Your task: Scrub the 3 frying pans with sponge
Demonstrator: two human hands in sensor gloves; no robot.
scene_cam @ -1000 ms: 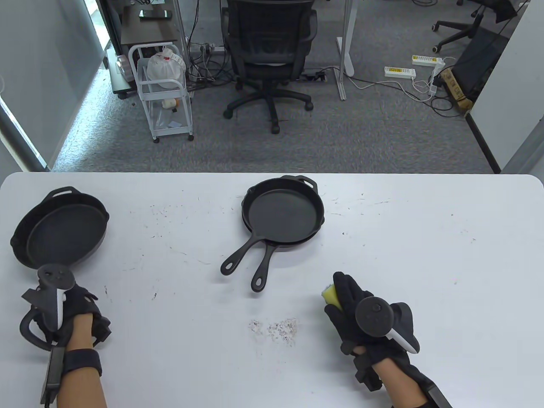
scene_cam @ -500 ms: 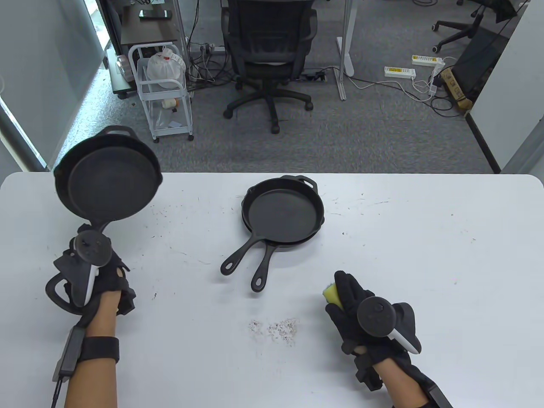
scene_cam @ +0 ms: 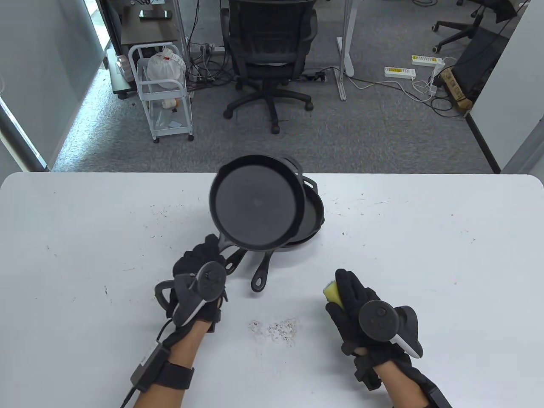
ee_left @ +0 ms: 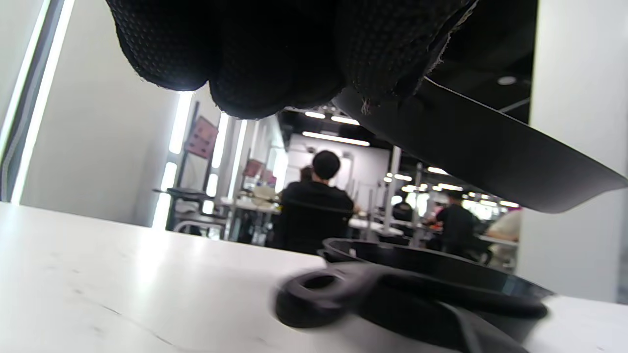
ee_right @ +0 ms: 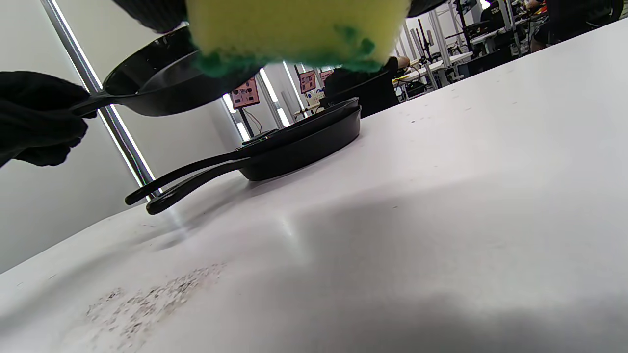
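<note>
My left hand (scene_cam: 199, 261) grips the handle of a black cast-iron frying pan (scene_cam: 255, 204) and holds it in the air, its underside turned toward the table camera, over the stack. Two more black pans (scene_cam: 312, 214) lie nested on the white table (scene_cam: 425, 255), their handles (scene_cam: 261, 272) pointing toward me. The left wrist view has the held pan (ee_left: 490, 152) above the stacked ones (ee_left: 417, 274). My right hand (scene_cam: 350, 297) holds a yellow sponge (scene_cam: 332, 293) just above the table, right of the handles. The sponge's green scrub side (ee_right: 294, 29) shows in the right wrist view.
A patch of dark crumbs (scene_cam: 278, 328) lies on the table between my hands. Small specks are scattered over the tabletop. Beyond the far edge stand an office chair (scene_cam: 267, 51) and a white wire cart (scene_cam: 163, 89) on grey carpet.
My left hand lifted the pan from the table's far left, swung it right and turned it bottom-up over the stacked pans. The right hand with the sponge hardly moved.
</note>
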